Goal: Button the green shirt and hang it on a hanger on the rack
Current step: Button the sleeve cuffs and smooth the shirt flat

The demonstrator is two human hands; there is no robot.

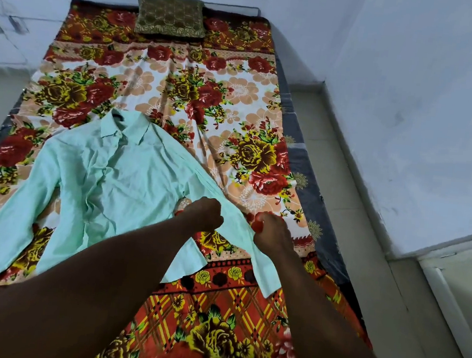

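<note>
Cuff work: left hand [206, 213] and right hand [271, 230] are both pinching the near-right sleeve [263, 272] of the green shirt [118, 178] — pulling it taut is probably helping the button through.

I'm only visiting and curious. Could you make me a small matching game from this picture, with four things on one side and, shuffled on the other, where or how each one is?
Things:
1. shirt
2. cushion
3. sheet
4. right hand

Descriptions:
a. lies at the head of the bed
b. holds a sleeve
c. pale green, spread out flat
d. printed with red and yellow flowers

Pairs: 1-c, 2-a, 3-d, 4-b.
</note>
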